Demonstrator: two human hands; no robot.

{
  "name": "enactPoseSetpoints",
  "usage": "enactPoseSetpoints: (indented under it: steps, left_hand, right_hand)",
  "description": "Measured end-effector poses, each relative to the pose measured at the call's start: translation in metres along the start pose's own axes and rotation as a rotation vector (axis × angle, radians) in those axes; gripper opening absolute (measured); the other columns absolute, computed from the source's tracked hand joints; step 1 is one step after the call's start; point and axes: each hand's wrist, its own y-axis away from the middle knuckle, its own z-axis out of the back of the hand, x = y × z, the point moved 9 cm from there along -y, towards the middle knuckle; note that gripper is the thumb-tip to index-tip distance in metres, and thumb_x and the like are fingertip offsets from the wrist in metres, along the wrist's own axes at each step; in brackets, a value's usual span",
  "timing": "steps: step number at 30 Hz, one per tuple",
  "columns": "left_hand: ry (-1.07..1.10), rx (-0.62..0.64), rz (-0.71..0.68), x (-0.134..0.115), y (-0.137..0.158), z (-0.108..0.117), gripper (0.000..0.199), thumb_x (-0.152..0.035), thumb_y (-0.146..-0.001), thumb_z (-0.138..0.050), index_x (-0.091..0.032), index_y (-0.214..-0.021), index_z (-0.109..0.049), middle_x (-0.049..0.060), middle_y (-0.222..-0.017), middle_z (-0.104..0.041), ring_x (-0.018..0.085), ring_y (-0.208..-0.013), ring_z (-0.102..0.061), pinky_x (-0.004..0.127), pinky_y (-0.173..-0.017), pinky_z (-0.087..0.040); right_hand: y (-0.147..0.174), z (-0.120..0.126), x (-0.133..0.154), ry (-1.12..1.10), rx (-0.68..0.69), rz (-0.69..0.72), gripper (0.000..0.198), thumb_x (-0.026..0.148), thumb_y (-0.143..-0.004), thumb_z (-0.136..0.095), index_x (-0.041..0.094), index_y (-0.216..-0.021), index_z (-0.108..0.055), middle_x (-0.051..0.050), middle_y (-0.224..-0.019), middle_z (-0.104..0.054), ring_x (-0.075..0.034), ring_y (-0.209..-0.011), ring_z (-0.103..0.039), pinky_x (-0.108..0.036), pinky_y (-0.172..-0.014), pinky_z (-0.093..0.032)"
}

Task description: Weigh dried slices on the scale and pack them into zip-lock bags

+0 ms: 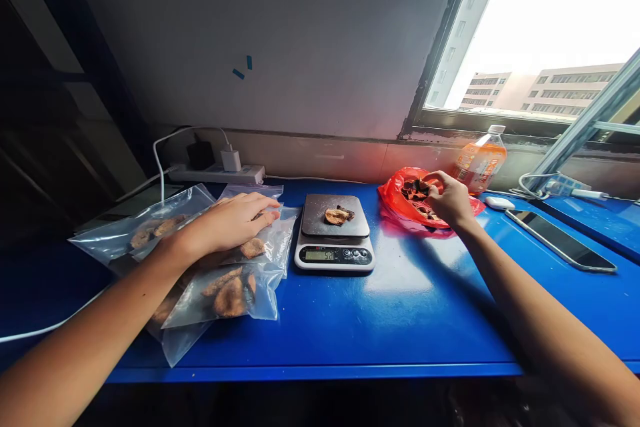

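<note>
My left hand (230, 223) lies flat, fingers stretched out, on a pile of clear plastic bags (270, 293) holding brown dried slices (230, 297). To the right of the bags stands a small digital scale (334, 257) with a lit display; its digits are too small to read surely. On its metal plate lies a curled dried slice with a dark edge (338, 215). My right hand (447, 197) reaches over an open red plastic bag (400, 180) of dark dried slices (415, 193). Its thumb and forefinger pinch a dark dried slice at the bag's top.
Behind the red bag is a bottle of orange drink (483, 160). A phone (560, 240) and a white earbud case (499, 203) lie to the right. A power strip (220, 173) with a white charger (231, 160) runs along the wall, and a white cable crosses the blue table (340, 327).
</note>
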Motion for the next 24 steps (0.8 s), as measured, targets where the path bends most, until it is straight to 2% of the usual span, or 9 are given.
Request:
enactPoseSetpoints:
  steps: [4,9,11,13,16,18,20,24]
  left_hand:
    - [0.005,0.004,-0.004,0.000,0.000,-0.001,0.052,-0.048,-0.089,-0.032,-0.026,-0.129,-0.056,0.003,-0.133,-0.059,0.026,-0.124,-0.050,0.041,-0.105,-0.036]
    - [0.005,0.011,-0.013,-0.002,0.004,0.001,0.053,-0.049,-0.089,-0.032,-0.025,-0.131,-0.055,0.003,-0.135,-0.058,0.027,-0.125,-0.049,0.041,-0.104,-0.037]
    - [0.006,0.019,-0.007,-0.003,0.004,0.001,0.055,-0.050,-0.089,-0.031,-0.026,-0.132,-0.054,0.003,-0.137,-0.056,0.027,-0.126,-0.048,0.040,-0.104,-0.037]
    - [0.005,0.023,-0.007,-0.003,0.005,0.001,0.055,-0.051,-0.090,-0.030,-0.026,-0.133,-0.054,0.003,-0.138,-0.055,0.027,-0.127,-0.048,0.040,-0.105,-0.036]
    - [0.002,0.012,-0.015,-0.003,0.005,0.001,0.055,-0.051,-0.090,-0.030,-0.026,-0.132,-0.055,0.003,-0.138,-0.055,0.026,-0.126,-0.048,0.039,-0.105,-0.036]
    - [-0.005,0.005,-0.024,-0.004,0.004,0.001,0.055,-0.051,-0.090,-0.030,-0.026,-0.131,-0.056,0.003,-0.136,-0.056,0.026,-0.125,-0.049,0.040,-0.105,-0.037]
    - [-0.016,0.005,-0.030,-0.004,0.004,0.001,0.054,-0.050,-0.090,-0.030,-0.025,-0.130,-0.056,0.003,-0.136,-0.057,0.027,-0.125,-0.049,0.041,-0.105,-0.037]
    - [-0.027,0.017,-0.021,-0.004,0.005,0.000,0.053,-0.048,-0.091,-0.030,-0.026,-0.130,-0.056,0.003,-0.136,-0.057,0.027,-0.125,-0.049,0.040,-0.105,-0.036]
  right_hand:
    - [0.003,0.003,0.023,-0.007,-0.062,0.081,0.024,0.016,-0.079,-0.045,0.020,-0.083,-0.069,-0.009,-0.088,-0.065,-0.020,-0.077,-0.059,-0.032,-0.076,-0.046]
    - [0.009,0.016,0.040,-0.195,-0.143,0.052,0.023,0.018,-0.079,-0.048,0.018,-0.084,-0.069,-0.008,-0.089,-0.062,-0.017,-0.072,-0.059,-0.033,-0.070,-0.049]
    - [0.014,0.012,0.056,-0.313,-0.084,0.081,0.023,0.018,-0.076,-0.050,0.019,-0.087,-0.070,-0.008,-0.095,-0.062,-0.017,-0.075,-0.061,-0.033,-0.070,-0.050]
    - [0.023,-0.001,0.080,-0.423,0.035,0.143,0.024,0.017,-0.073,-0.051,0.020,-0.088,-0.070,-0.007,-0.097,-0.064,-0.017,-0.079,-0.062,-0.032,-0.071,-0.052]
    - [0.040,-0.027,0.113,-0.509,0.226,0.202,0.026,0.013,-0.071,-0.050,0.020,-0.087,-0.070,-0.005,-0.089,-0.066,-0.016,-0.077,-0.063,-0.031,-0.070,-0.052]
    - [0.049,-0.039,0.129,-0.503,0.293,0.232,0.025,0.013,-0.071,-0.050,0.021,-0.085,-0.070,-0.005,-0.085,-0.067,-0.016,-0.073,-0.063,-0.030,-0.068,-0.052]
    - [0.050,-0.041,0.137,-0.488,0.278,0.270,0.023,0.014,-0.074,-0.051,0.021,-0.084,-0.070,-0.005,-0.085,-0.068,-0.016,-0.075,-0.064,-0.030,-0.069,-0.051]
    - [0.040,-0.020,0.127,-0.482,0.097,0.276,0.019,0.018,-0.078,-0.051,0.021,-0.084,-0.068,-0.006,-0.087,-0.069,-0.019,-0.081,-0.064,-0.033,-0.075,-0.050]
